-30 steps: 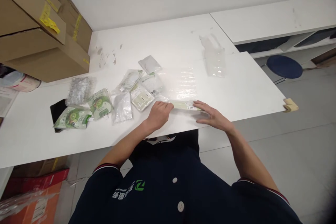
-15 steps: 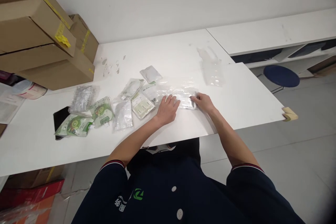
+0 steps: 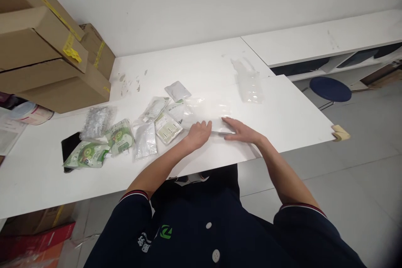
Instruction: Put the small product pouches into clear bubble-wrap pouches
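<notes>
A clear plastic film (image 3: 207,113) with shiny creases lies flat on the white table in front of me. My left hand (image 3: 200,135) is closed at its near edge, fingers curled over the plastic; the thumb is hidden. At the film's right end, my right hand (image 3: 241,130) has thumb and fingers apart, the fingertips touching or just over the plastic. Left of the film lie a green-and-white packet (image 3: 168,127), a silvery clear-wrapped packet (image 3: 146,140) and a pale flat packet (image 3: 177,91).
Another clear film piece (image 3: 249,86) lies to the right. Farther left are green pouches with kiwi pictures (image 3: 120,136), a bubble-wrapped item (image 3: 98,122) and a black flat object (image 3: 69,146). Cardboard boxes (image 3: 40,46) stand at the left; a blue stool (image 3: 330,90) is beyond the table's right edge.
My right hand has let go of the film's right end and spread its fingers. My left hand has curled its fingers at the near edge. The view has shifted slightly.
</notes>
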The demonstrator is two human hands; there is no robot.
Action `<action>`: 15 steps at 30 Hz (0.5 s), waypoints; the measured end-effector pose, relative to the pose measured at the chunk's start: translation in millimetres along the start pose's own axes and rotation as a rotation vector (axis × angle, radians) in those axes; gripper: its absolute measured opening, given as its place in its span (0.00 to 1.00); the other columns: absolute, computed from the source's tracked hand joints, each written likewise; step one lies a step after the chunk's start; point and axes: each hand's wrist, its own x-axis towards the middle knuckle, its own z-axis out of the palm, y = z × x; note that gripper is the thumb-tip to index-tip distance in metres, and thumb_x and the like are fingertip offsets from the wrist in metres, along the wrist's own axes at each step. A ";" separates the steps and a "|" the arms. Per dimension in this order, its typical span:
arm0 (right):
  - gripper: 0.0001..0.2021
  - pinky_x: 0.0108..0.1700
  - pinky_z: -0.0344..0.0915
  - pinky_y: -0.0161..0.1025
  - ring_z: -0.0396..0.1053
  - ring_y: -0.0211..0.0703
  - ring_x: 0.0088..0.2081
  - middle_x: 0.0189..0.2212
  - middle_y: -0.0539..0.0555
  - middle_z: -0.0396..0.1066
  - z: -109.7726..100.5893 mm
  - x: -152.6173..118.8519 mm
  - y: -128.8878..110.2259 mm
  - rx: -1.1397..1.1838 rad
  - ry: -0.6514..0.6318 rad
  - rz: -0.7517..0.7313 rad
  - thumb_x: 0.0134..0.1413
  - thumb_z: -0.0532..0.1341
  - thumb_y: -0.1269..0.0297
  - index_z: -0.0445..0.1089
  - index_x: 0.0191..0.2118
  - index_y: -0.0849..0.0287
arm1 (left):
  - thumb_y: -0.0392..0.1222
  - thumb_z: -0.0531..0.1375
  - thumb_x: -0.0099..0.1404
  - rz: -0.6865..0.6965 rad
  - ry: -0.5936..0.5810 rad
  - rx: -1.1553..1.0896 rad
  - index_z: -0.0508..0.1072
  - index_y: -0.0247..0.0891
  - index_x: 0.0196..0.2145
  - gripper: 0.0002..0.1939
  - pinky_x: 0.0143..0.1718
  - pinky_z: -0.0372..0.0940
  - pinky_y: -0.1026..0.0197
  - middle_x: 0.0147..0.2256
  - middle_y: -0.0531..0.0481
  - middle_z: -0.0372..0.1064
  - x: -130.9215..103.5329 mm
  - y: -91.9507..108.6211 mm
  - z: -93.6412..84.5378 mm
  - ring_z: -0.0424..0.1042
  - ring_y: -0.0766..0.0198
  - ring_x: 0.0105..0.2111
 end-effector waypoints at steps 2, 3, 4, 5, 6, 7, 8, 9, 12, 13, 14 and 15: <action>0.36 0.64 0.58 0.52 0.57 0.54 0.65 0.66 0.55 0.58 3.0 -23.8 -11.6 0.086 -0.050 -0.040 0.55 0.61 0.46 0.56 0.67 0.52 | 0.26 0.46 0.65 0.105 -0.090 -0.092 0.59 0.32 0.61 0.27 0.39 0.65 0.56 0.44 0.38 0.72 -17.8 -3.2 -15.1 0.73 0.54 0.41; 0.31 0.62 0.60 0.51 0.61 0.53 0.62 0.63 0.54 0.62 6.7 -33.6 -17.1 0.133 -0.028 -0.030 0.58 0.59 0.47 0.60 0.65 0.50 | 0.27 0.47 0.65 0.155 -0.138 -0.136 0.60 0.35 0.60 0.26 0.36 0.64 0.58 0.42 0.41 0.73 -24.2 -5.1 -22.7 0.73 0.56 0.38; 0.26 0.59 0.63 0.49 0.66 0.52 0.58 0.59 0.54 0.67 11.1 -40.8 -21.5 0.179 0.016 0.006 0.60 0.57 0.49 0.64 0.62 0.50 | 0.28 0.47 0.65 0.188 -0.175 -0.171 0.62 0.37 0.58 0.24 0.33 0.63 0.60 0.39 0.43 0.73 -27.7 -6.8 -30.0 0.73 0.58 0.35; 0.22 0.54 0.67 0.48 0.70 0.51 0.53 0.54 0.54 0.72 15.4 -45.0 -24.1 0.218 0.069 0.068 0.62 0.54 0.50 0.69 0.57 0.51 | 0.28 0.46 0.66 0.200 -0.189 -0.190 0.64 0.38 0.56 0.22 0.32 0.62 0.60 0.37 0.45 0.73 -28.2 -8.2 -36.5 0.72 0.59 0.33; 0.21 0.48 0.69 0.46 0.72 0.51 0.47 0.48 0.55 0.75 19.0 -45.8 -24.7 0.250 0.118 0.147 0.63 0.53 0.49 0.72 0.52 0.54 | 0.28 0.46 0.67 0.187 -0.167 -0.185 0.65 0.38 0.54 0.21 0.31 0.62 0.60 0.36 0.45 0.73 -25.7 -9.2 -41.9 0.71 0.59 0.32; 0.21 0.42 0.69 0.44 0.72 0.49 0.41 0.41 0.56 0.76 21.4 -43.6 -23.3 0.279 0.154 0.228 0.62 0.53 0.48 0.74 0.46 0.57 | 0.27 0.46 0.67 0.147 -0.100 -0.154 0.66 0.38 0.52 0.20 0.33 0.62 0.59 0.37 0.44 0.72 -20.9 -9.5 -45.8 0.71 0.59 0.32; 0.21 0.37 0.68 0.42 0.71 0.47 0.35 0.36 0.55 0.75 22.2 -38.9 -20.2 0.310 0.176 0.295 0.61 0.54 0.46 0.74 0.41 0.59 | 0.26 0.46 0.66 0.096 0.005 -0.102 0.67 0.37 0.51 0.20 0.36 0.63 0.57 0.38 0.43 0.72 -14.8 -9.2 -48.1 0.71 0.58 0.34; 0.22 0.33 0.66 0.41 0.69 0.45 0.31 0.31 0.54 0.73 21.6 -32.3 -15.8 0.345 0.184 0.341 0.60 0.55 0.45 0.73 0.38 0.60 | 0.25 0.46 0.65 0.049 0.131 -0.041 0.68 0.36 0.49 0.19 0.39 0.63 0.55 0.40 0.41 0.72 -8.5 -8.2 -48.2 0.71 0.56 0.38; 0.21 0.29 0.61 0.37 0.62 0.38 0.26 0.23 0.50 0.65 13.2 -10.2 -0.4 0.467 0.160 0.369 0.57 0.57 0.44 0.68 0.31 0.60 | 0.24 0.47 0.65 -0.003 0.411 0.084 0.71 0.34 0.43 0.17 0.46 0.62 0.49 0.44 0.36 0.70 2.9 -1.6 -34.9 0.69 0.51 0.46; 0.20 0.28 0.61 0.36 0.61 0.37 0.25 0.21 0.48 0.63 9.9 -4.0 3.8 0.504 0.142 0.364 0.56 0.58 0.45 0.66 0.30 0.59 | 0.24 0.47 0.65 0.019 0.426 0.091 0.71 0.34 0.41 0.16 0.45 0.62 0.50 0.44 0.36 0.70 3.1 1.2 -26.0 0.69 0.51 0.46; 0.20 0.27 0.60 0.36 0.60 0.36 0.24 0.21 0.47 0.60 7.1 1.1 6.9 0.537 0.122 0.358 0.56 0.59 0.45 0.64 0.28 0.59 | 0.25 0.48 0.66 0.049 0.413 0.090 0.72 0.34 0.41 0.15 0.45 0.63 0.50 0.44 0.37 0.70 2.0 4.0 -15.7 0.69 0.50 0.47; 0.20 0.27 0.61 0.35 0.59 0.35 0.23 0.20 0.47 0.59 5.0 5.0 8.7 0.564 0.106 0.354 0.56 0.59 0.45 0.62 0.27 0.58 | 0.25 0.48 0.65 0.073 0.390 0.085 0.72 0.34 0.43 0.16 0.46 0.63 0.50 0.45 0.37 0.70 0.1 6.5 -4.6 0.68 0.49 0.48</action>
